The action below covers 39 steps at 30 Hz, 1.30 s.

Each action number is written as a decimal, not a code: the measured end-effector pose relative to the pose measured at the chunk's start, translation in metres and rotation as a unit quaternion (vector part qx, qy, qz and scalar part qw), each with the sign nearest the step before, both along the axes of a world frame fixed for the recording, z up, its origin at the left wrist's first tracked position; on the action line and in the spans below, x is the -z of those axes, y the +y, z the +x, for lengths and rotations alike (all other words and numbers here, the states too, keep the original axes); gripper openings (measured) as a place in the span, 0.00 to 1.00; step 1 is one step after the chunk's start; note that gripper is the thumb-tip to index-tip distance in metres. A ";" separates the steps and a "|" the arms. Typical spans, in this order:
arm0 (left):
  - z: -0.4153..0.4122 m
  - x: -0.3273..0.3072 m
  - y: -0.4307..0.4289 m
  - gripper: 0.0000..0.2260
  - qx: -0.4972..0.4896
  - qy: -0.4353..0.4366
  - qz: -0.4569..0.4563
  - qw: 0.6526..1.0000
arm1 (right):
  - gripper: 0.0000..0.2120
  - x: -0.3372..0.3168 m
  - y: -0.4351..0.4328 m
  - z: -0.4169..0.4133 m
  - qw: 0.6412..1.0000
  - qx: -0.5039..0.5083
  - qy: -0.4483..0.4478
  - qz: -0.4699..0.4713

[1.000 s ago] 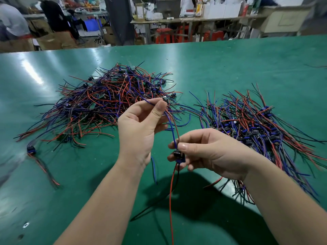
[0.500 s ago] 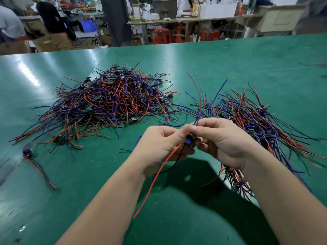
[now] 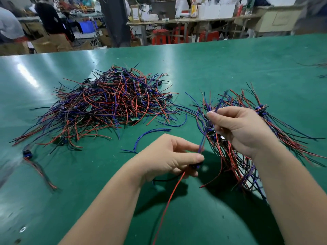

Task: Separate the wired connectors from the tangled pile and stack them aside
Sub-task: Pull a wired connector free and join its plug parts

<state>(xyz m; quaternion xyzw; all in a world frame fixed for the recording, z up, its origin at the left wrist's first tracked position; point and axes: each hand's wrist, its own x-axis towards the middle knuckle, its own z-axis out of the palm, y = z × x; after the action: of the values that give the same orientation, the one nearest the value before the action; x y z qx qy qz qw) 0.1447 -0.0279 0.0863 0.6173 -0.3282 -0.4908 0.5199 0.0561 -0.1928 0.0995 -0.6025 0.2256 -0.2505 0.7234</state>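
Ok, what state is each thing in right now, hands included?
left hand: pinches the connector, low over the table.
right hand: pinches the blue wire, raised.
connector: off the table, red wire dangling.
blue wire: pulled straight between the hands.
tangled pile: heaped on the left.
sorted stack: lying on the right.
stray connector: lying alone, far left.
loose blue wires: lying beside the pile.

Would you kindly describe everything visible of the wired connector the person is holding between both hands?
The wired connector is a small dark plug body, mostly hidden in the left hand's pinch. A blue wire runs up from it to the right hand, which pinches it near its free end. A red wire hangs downward and a black wire curves beneath the left hand.
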 end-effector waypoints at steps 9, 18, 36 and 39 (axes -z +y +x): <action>0.003 -0.006 0.009 0.04 0.106 -0.065 0.026 0.992 | 0.09 -0.007 -0.001 -0.003 0.996 0.057 -0.032 0.068; 0.014 -0.010 0.015 0.04 0.103 -0.009 -0.060 0.993 | 0.19 -0.008 -0.004 -0.002 0.979 0.120 -0.034 0.162; -0.012 0.008 -0.016 0.12 -0.288 -0.123 -0.297 0.902 | 0.06 0.005 0.033 0.011 0.978 -0.084 -0.110 0.158; -0.014 0.011 -0.017 0.10 -0.261 -0.178 -0.281 0.906 | 0.06 -0.001 0.030 0.008 0.980 -0.097 -0.098 0.143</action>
<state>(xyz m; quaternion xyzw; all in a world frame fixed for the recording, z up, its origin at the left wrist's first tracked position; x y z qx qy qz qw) 0.1308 -0.0446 0.0758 0.5864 -0.3665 -0.1072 0.7144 0.0638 -0.1624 0.1002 -0.4842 0.1282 -0.2021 0.8416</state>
